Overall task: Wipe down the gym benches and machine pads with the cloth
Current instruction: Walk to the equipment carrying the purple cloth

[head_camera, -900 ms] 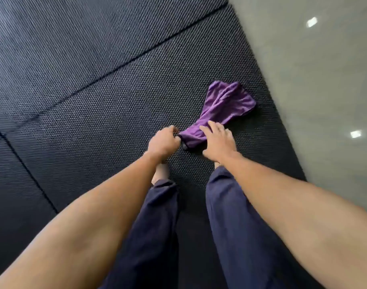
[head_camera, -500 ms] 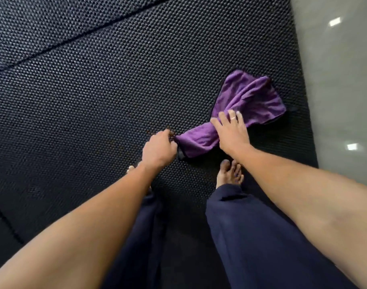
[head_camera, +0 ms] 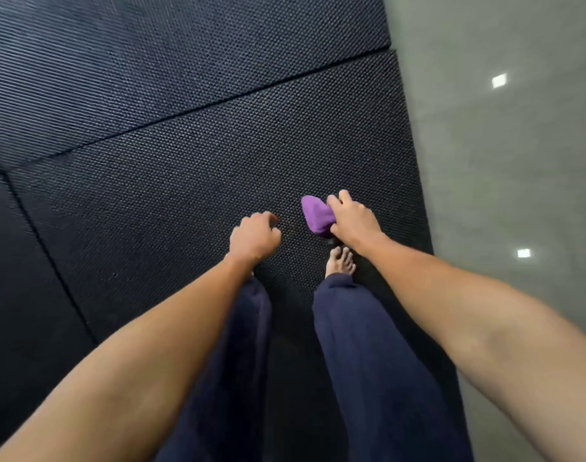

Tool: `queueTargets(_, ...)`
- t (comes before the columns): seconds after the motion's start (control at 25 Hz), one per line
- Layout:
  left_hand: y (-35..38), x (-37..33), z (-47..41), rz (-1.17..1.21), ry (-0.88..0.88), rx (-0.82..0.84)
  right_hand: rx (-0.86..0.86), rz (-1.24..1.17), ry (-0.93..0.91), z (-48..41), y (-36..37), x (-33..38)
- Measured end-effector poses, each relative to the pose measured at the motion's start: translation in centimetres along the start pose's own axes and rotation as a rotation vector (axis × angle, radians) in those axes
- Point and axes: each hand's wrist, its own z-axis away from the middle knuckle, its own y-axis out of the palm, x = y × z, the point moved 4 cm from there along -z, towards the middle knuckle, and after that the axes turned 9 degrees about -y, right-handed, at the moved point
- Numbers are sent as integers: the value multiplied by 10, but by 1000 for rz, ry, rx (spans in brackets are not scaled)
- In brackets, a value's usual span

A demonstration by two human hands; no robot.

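A purple cloth (head_camera: 315, 215) is bunched up in my right hand (head_camera: 353, 220), which grips it above the black rubber floor mat (head_camera: 185, 161); most of the cloth is hidden under the hand. My left hand (head_camera: 253, 236) hovers a little to the left of the cloth with fingers loosely curled and nothing in it. No bench or machine pad is in view.
My legs in dark blue trousers (head_camera: 361, 345) and a bare right foot (head_camera: 340, 261) stand on the mat. Seams divide the mat into tiles. A glossy grey floor (head_camera: 504, 161) with light reflections lies past the mat's right edge.
My left hand let go of the cloth's end. My right hand gathered the spread cloth into a bunch and lifted it off the mat. The view pulled back upward.
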Motion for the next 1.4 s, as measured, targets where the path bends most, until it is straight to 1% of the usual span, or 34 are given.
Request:
queueTargets(0.16,-97,12,109,23,-28,-38,-38,-54,-2,79,-110,80)
queueTargets(0.32,-170,39,201,78,-33,-98,-79,-65,-19,141,-192,156)
queueTargets(0.44,-203,65,253,132,-71,-164,-120,-74,-48,168,-228,203)
queueTargets(0.56,-207,89,293,211,-154,-185,-109,-48,-131,182,-241,238)
queueTargets(0.64,-199,103,316,298,-250,-197,-82,-7,-193,188,-244,257)
queueTargets(0.8,-163,125,363,577,-451,-218,-31,119,-380,204,-244,300)
queueTargets(1.04,-88,166,440,938,-710,-337,85,361,-655,242,-211,366)
queueTargets(1.2,-22,204,494,1124,-860,-366,160,529,-834,293,-167,424)
queueTargets(1.4,68,257,560,1333,-1014,-422,178,718,-1000,357,-82,495)
